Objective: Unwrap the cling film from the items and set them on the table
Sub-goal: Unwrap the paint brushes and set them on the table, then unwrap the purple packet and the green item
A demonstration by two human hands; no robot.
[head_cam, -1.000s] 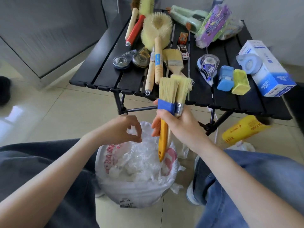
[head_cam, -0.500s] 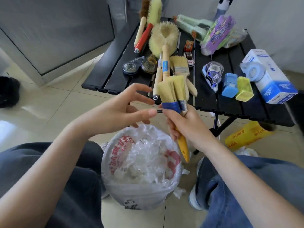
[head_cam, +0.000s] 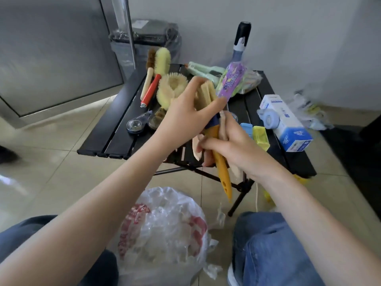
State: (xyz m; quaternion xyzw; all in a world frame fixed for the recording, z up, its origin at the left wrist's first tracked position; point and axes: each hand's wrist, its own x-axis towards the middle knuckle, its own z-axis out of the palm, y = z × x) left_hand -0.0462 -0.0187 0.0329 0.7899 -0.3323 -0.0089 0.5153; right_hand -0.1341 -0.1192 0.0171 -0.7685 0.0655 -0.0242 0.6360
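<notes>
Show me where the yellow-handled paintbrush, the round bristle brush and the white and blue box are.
yellow-handled paintbrush (head_cam: pixel 223 172): head view, on its yellow handle below the right hand.
round bristle brush (head_cam: pixel 172 86): head view, on its bristle head.
white and blue box (head_cam: pixel 287 120): head view, on its top face.

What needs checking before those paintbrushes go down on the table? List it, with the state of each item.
1. Right hand grips the paintbrush handles: ok.
2. Left hand grips the bristle end: ok.
3. Cling film fully off the brushes: cannot tell, the image is blurred.
4. Bare slats on the black table to take them: ok, at the near left.
5. Waste bag within reach for film scraps: ok, on the floor between the knees.
</notes>
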